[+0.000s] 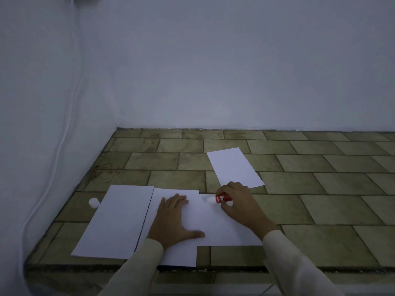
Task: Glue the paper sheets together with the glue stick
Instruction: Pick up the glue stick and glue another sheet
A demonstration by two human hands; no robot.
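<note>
Several white paper sheets lie on a tiled surface. My left hand (175,218) presses flat, fingers spread, on the middle sheets (215,225), which overlap. My right hand (239,201) grips a red glue stick (222,198), its white tip touching the far edge of the right overlapping sheet. Another sheet (117,218) lies at the left, partly over the middle one. A separate sheet (234,167) lies farther back, just beyond my right hand. The glue stick's white cap (94,202) stands left of the left sheet.
The tiled surface (320,189) runs to white walls at the back and left. A white cable (64,129) hangs down the left wall. The surface's front edge (235,269) is just below the sheets.
</note>
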